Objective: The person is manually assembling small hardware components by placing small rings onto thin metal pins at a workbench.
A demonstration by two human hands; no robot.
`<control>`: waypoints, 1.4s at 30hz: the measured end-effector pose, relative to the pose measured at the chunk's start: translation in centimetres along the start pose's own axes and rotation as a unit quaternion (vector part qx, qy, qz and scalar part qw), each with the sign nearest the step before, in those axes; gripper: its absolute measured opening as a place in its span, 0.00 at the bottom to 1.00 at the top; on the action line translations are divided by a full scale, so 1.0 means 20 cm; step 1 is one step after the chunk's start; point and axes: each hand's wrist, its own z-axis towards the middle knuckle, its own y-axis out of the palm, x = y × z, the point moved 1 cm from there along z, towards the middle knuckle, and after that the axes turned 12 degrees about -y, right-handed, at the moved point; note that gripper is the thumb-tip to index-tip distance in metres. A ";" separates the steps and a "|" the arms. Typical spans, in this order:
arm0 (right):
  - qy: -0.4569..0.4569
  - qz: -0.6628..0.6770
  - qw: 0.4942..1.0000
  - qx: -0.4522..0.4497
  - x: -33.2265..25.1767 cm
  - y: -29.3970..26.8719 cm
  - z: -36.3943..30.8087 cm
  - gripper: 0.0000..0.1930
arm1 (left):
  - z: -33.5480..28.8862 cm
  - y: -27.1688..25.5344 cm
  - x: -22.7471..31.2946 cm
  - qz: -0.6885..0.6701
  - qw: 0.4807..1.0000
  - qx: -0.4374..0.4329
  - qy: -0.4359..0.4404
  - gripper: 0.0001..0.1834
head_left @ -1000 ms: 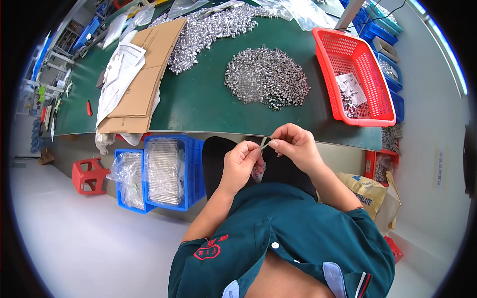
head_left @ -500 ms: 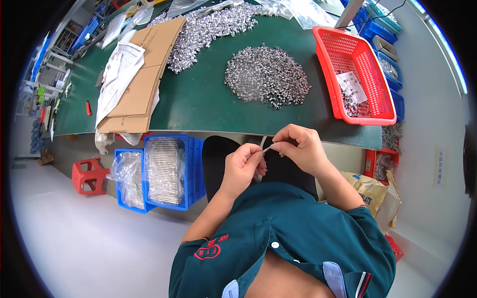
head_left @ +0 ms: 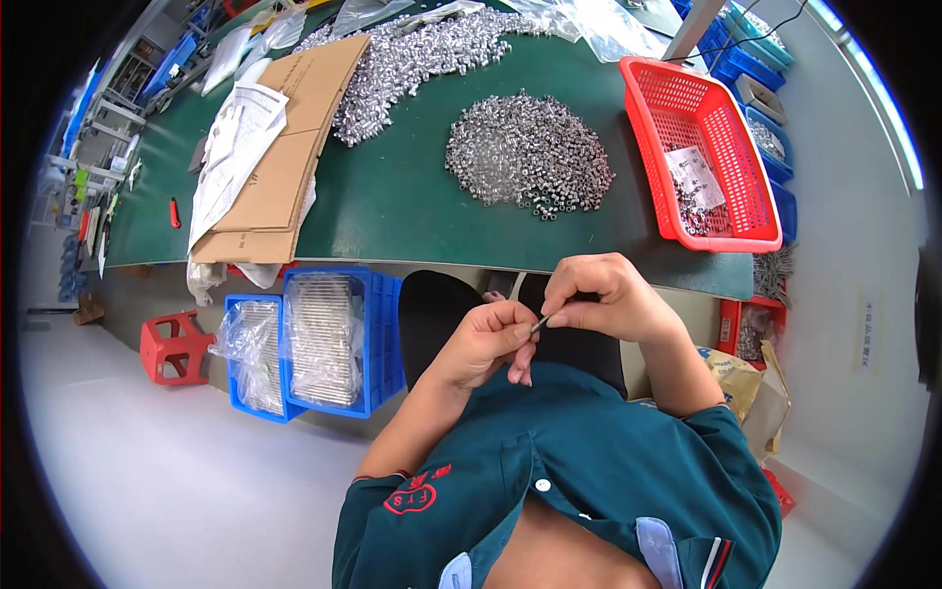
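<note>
My left hand and my right hand meet over my lap, just off the table's near edge. Between their fingertips is a small thin metal piece, like a short pin, slanting up to the right. Both hands pinch it, the left at its lower end and the right at its upper end. It is too small to make out its exact kind. On the green table beyond my hands lies a round heap of small metal rings.
A red plastic basket with small metal parts stands at the table's right. Farther back spreads a pile of shiny metal pieces. Flat cardboard and papers lie left. Blue crates and a red stool stand below the table.
My right hand has shifted slightly right and down. My left fingers have loosened and spread below the pinch, and the thin metal piece has come slightly lower.
</note>
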 end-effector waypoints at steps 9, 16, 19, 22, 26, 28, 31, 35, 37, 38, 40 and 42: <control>0.218 0.118 0.958 0.142 0.04 0.10 -0.04 0.03 | 0.01 0.06 0.02 0.229 0.938 0.217 0.147 0.06; 0.200 0.216 0.943 0.153 0.10 0.13 -0.07 0.06 | 0.03 0.04 0.01 0.113 0.972 0.177 0.106 0.07; 0.197 0.153 0.962 0.111 0.13 0.10 -0.07 0.09 | 0.04 0.01 -0.01 0.086 0.978 0.163 0.097 0.08; 0.199 -0.078 0.961 0.177 0.23 0.01 -0.08 0.12 | 0.04 -0.01 -0.02 0.061 0.977 0.170 0.110 0.08; 0.129 -0.320 0.922 0.176 0.34 -0.06 -0.06 0.10 | 0.04 -0.04 -0.02 0.051 0.975 0.184 0.113 0.08; 0.110 -0.381 0.904 0.161 0.36 -0.04 -0.05 0.09 | 0.04 -0.04 -0.02 0.047 0.974 0.188 0.114 0.08; 0.082 -0.428 0.885 0.161 0.39 -0.03 -0.03 0.08 | 0.03 -0.05 -0.02 0.040 0.973 0.192 0.120 0.08; 0.083 -0.446 0.879 0.150 0.40 -0.03 -0.03 0.07 | 0.03 -0.06 -0.02 0.045 0.972 0.197 0.118 0.08; 0.082 -0.457 0.876 0.134 0.39 -0.03 -0.04 0.07 | 0.03 -0.07 -0.03 0.047 0.972 0.199 0.118 0.08; 0.082 -0.457 0.876 0.133 0.39 -0.03 -0.04 0.07 | 0.03 -0.07 -0.03 0.049 0.971 0.200 0.118 0.08; 0.100 -0.439 0.884 0.124 0.37 -0.03 -0.06 0.06 | 0.04 -0.08 -0.03 0.051 0.971 0.201 0.118 0.09; 0.089 -0.441 0.883 0.130 0.37 -0.02 -0.05 0.05 | 0.05 -0.09 -0.03 0.048 0.971 0.201 0.118 0.09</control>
